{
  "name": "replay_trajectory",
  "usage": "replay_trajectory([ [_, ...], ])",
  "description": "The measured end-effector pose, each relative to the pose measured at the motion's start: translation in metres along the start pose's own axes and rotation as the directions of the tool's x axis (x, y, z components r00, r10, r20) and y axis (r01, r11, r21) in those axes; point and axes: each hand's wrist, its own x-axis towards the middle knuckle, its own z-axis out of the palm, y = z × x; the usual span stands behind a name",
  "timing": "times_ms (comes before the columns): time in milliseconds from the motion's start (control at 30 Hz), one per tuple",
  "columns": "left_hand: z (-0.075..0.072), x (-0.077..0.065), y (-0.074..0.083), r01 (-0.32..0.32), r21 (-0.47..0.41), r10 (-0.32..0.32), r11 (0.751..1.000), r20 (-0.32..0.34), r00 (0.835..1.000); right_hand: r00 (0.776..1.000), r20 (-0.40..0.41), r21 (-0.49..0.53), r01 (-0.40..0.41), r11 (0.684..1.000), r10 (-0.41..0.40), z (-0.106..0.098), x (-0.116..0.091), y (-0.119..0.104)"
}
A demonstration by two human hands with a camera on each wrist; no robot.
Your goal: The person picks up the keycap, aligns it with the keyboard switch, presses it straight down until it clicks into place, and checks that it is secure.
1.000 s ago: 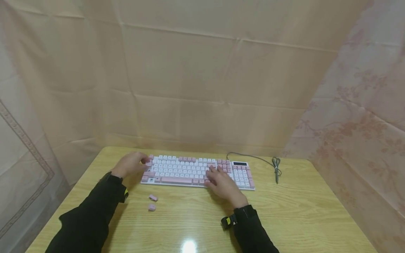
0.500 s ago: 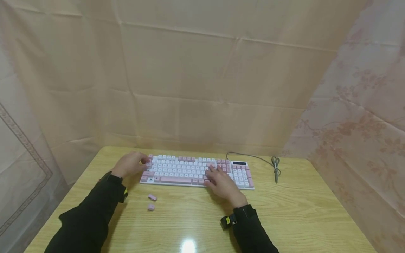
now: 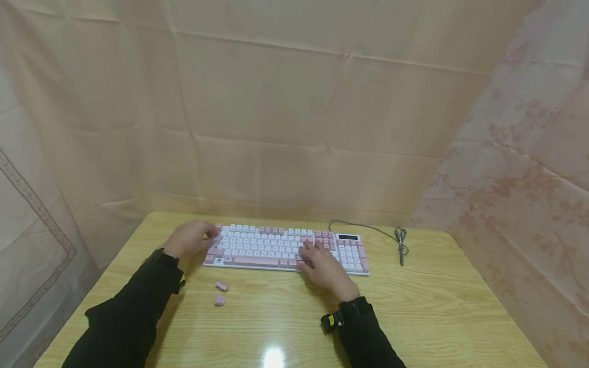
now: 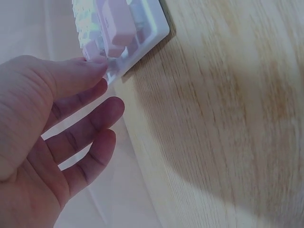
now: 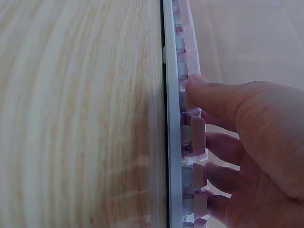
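Note:
A white and pink keyboard lies across the table. At its left end my left hand pinches a pink keycap between thumb and index finger, the grip partly hidden behind the thumb. The other fingers of that hand are spread and touch nothing. My right hand rests over the right part of the keyboard, its fingertips on the keys near the front edge and arrow keys; in the right wrist view its thumb lies on a pink key. Two loose pink keycaps, a long one and a squarer one, lie in front of the keyboard.
A dark cable runs from the keyboard's back to a tied bundle with its plug at the right. The wooden table backs onto a beige curtain. Both sleeves are black.
Both hands stay nearly still, the left one at the keyboard's left end and the right one on the keys. The keyboard and loose keycaps appear only very slightly shifted in the view.

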Motion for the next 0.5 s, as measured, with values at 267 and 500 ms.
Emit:
replay_trajectory([
  [267,0.0027,-0.0002,0.0015,-0.035,0.016,0.036,0.999,-0.022,0.999,1.0,-0.002,0.004,0.003,1.0,-0.003,0.001,0.0008,0.0014],
  [500,0.004,-0.0017,-0.0018,-0.041,-0.006,0.04,0.999,-0.039,0.998,1.0,0.001,-0.001,0.0,1.0,0.0,0.0016,0.0011,0.002],
])
